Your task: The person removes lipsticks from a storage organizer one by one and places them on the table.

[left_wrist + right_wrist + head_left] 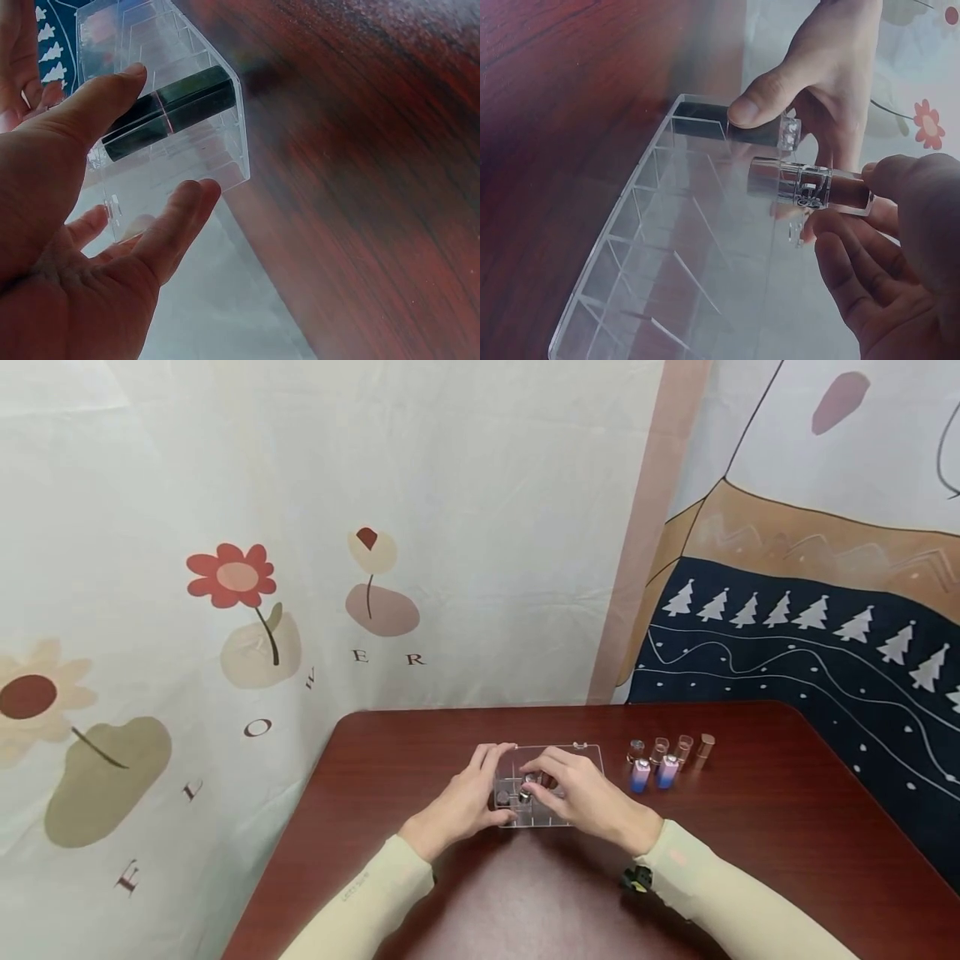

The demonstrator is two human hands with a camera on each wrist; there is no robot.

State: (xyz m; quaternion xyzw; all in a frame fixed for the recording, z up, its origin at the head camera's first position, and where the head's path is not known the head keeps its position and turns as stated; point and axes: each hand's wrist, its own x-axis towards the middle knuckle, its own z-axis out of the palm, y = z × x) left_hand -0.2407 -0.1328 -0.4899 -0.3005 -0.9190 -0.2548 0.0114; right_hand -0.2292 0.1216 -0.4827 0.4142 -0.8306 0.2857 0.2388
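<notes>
A clear plastic divided box [536,817] lies on the table between the hands. My left hand [459,803] grips its left end, thumb at one side and fingers at the other. A dark tube [199,94] sits in the end compartment, with the left thumb overlapping it. My right hand [592,795] pinches a lipstick tube [810,184] by one end, thumb against fingers. This tube has a silvery part, a shiny decorated band and a clear-walled, reddish-brown part. It overlaps the box's compartments in the right wrist view, beside the dark tube.
Right of the box stand two pink-and-blue tubes [640,777]. Behind them is a row of several small tubes, among them a clear-topped one [660,750] and a copper-coloured one [705,745]. A printed curtain [487,635] hangs behind the red-brown table [480,910].
</notes>
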